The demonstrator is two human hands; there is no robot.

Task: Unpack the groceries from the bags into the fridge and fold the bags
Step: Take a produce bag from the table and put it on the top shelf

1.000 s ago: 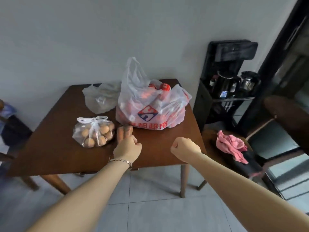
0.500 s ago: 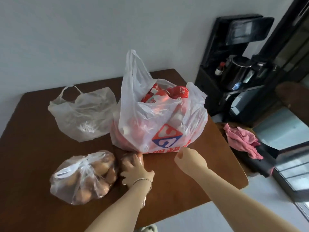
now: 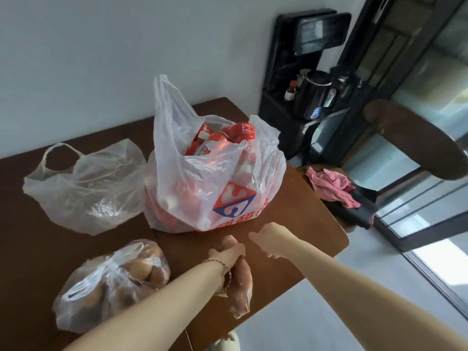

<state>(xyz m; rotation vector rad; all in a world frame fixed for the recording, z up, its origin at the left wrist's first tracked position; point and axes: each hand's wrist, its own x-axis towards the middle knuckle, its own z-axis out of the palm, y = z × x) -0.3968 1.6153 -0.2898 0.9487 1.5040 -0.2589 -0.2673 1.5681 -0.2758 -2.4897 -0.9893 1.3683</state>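
Leaving its place beside the egg bag [image 3: 111,282], the wrapped sausage pack [image 3: 240,285] now hangs from the left hand [image 3: 226,252], fingers clasped round it, above the table [image 3: 38,249] near its front edge. One item appears ready for the fridge. The printed bag [image 3: 215,173] behind stays full. The right hand [image 3: 271,240] hovers loosely curled, holding nothing. Open floor [image 3: 329,312] lies just beyond the near corner.

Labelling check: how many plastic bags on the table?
3: clear bag back left, logo bag centre, tied bag front left. A plastic-wrapped pack in the left hand may be a fourth.
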